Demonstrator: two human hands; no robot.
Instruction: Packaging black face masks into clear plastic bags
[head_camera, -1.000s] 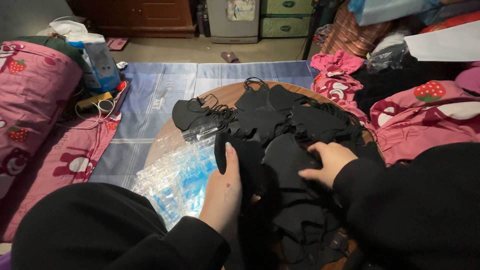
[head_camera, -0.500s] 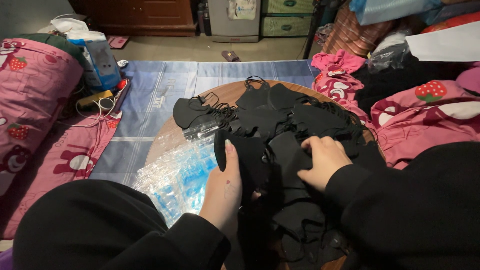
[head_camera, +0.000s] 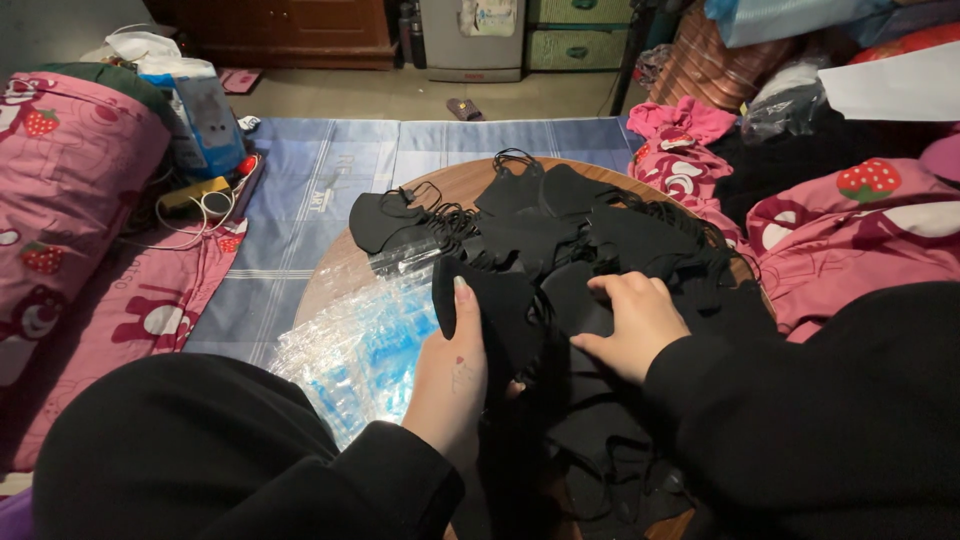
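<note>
- Head view, looking down over black sleeves at a round brown wooden counter (head_camera: 470, 185) heaped with black fabric face masks with thin ear loops (head_camera: 600, 235).
- Left hand (head_camera: 452, 380) upright at the near edge of the heap, thumb raised, fingers curled round one folded black mask (head_camera: 495, 315), gripping it.
- Right hand (head_camera: 632, 322) just beside it, palm down on the heap, fingers bent and pressing on black cloth; impossible to tell whether pinching a mask or only resting on it.
- Stack of clear plastic sleeves with blue print (head_camera: 365, 345) on the left part of the counter, touching the heap and hanging over the counter's near-left edge, just left of the left hand.
- One single black mask (head_camera: 378, 220) at the far-left side of the heap, loops trailing.
- Blue checked mat (head_camera: 320, 190) on the floor beneath and beyond the counter.
- Pink strawberry-print bedding (head_camera: 70, 190) well to the left; more pink strawberry-print cushions (head_camera: 860, 225) to the right.
- White and blue soft packet (head_camera: 205, 120) and a yellow flat object with white cable (head_camera: 200, 195) near the left bedding.
- Dark wooden cabinet (head_camera: 290, 25) and grey box (head_camera: 470, 40) along the far wall.
</note>
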